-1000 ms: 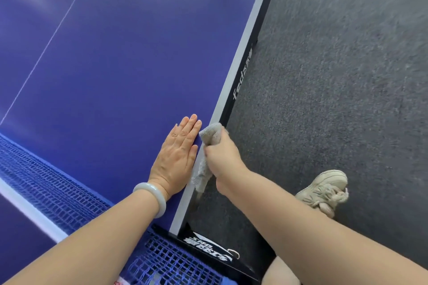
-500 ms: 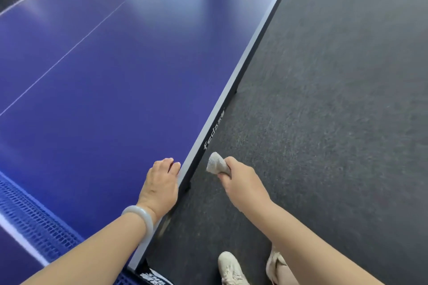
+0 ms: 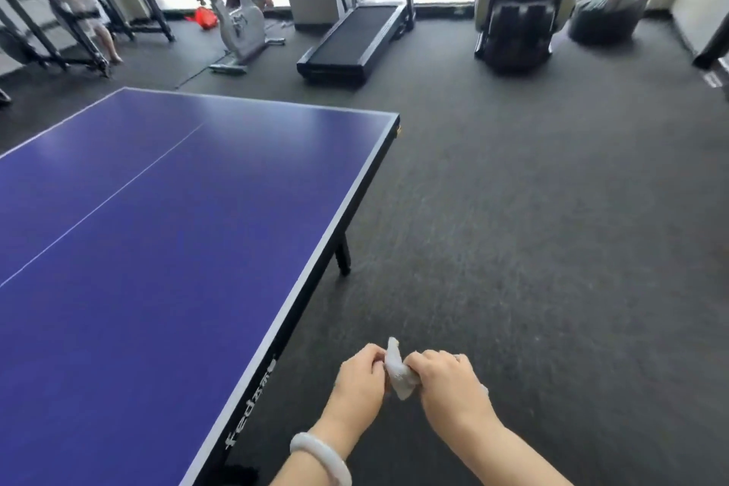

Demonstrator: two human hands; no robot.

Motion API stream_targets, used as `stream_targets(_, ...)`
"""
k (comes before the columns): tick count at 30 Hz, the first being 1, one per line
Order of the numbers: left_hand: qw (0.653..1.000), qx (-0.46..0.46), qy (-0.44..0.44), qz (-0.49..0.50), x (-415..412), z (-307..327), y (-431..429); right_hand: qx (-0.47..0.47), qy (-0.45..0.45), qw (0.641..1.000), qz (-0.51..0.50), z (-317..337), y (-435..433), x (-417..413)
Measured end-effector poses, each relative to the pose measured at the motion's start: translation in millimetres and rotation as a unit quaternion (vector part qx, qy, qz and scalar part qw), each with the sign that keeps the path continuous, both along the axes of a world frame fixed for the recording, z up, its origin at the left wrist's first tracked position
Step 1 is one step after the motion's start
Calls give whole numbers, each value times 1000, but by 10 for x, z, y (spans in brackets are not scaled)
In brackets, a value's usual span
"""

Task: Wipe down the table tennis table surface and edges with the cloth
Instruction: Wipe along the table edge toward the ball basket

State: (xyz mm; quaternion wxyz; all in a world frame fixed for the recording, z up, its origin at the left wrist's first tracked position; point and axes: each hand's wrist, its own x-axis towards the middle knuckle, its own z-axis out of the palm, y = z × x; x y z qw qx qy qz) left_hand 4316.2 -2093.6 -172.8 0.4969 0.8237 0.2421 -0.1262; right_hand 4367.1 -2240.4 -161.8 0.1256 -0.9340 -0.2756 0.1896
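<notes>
We have the cloth (image 3: 396,371) off the table tennis table (image 3: 157,249) at this moment. It is bunched into a small pale wad between both hands, out over the carpet (image 3: 513,249) and just beside the table's long side edge (image 3: 315,268). Our left hand (image 3: 357,379), the one with the pale bracelet (image 3: 319,458) at the wrist, has its fingers curled together, pinching one end of the wad. Our right hand (image 3: 449,383) has its fingers closed round the other end, and a tip of fabric pokes up between the two. Neither hand touches the table. We judge this to be a pause to regather or refold the cloth, not a wiping stroke. How much is done we cannot tell: the blue top looks evenly glossy, with no streaks, damp trails or dirt to mark wiped from unwiped. As far as we can judge, the side edge running up to the far corner (image 3: 394,118), and the end edge beyond it, may yet need a pass.
</notes>
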Motion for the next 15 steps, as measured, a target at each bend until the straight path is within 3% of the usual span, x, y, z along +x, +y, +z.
stream_targets(7, 995, 81, -48, 13, 1484, 357, -402, 11, -48, 998, -35, 417, -763, 1658)
stream_targets(15, 989, 137, -47, 25, 3341, 342, 86, -12, -30, 999, -7, 560, -487, 3697)
